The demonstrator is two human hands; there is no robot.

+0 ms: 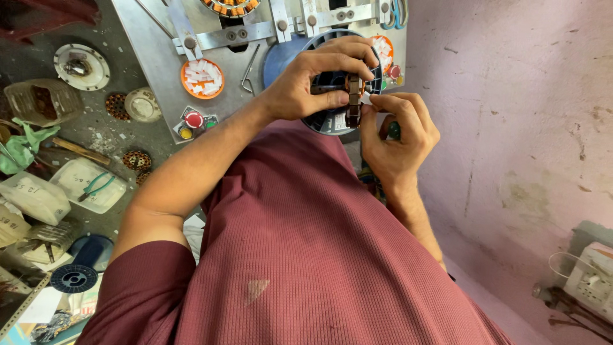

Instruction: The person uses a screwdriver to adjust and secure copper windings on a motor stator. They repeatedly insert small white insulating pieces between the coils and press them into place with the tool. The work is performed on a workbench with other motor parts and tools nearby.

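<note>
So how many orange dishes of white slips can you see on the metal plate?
2. One orange dish sits left of the left hand. A second orange dish shows partly behind that hand's fingers; others may be hidden.

Two hands, the left hand (313,80) and right hand (396,137), one stator ring (353,99), one blue spool (332,121), two orange trays (202,78) of white slips, one red button (194,119).

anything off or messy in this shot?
Nothing wrong at the hands: the left hand grips a brown ring-shaped stator core while the right hand pinches a small white slip against it. The bench on the left is cluttered, with a crumpled green cloth among loose parts.
</note>
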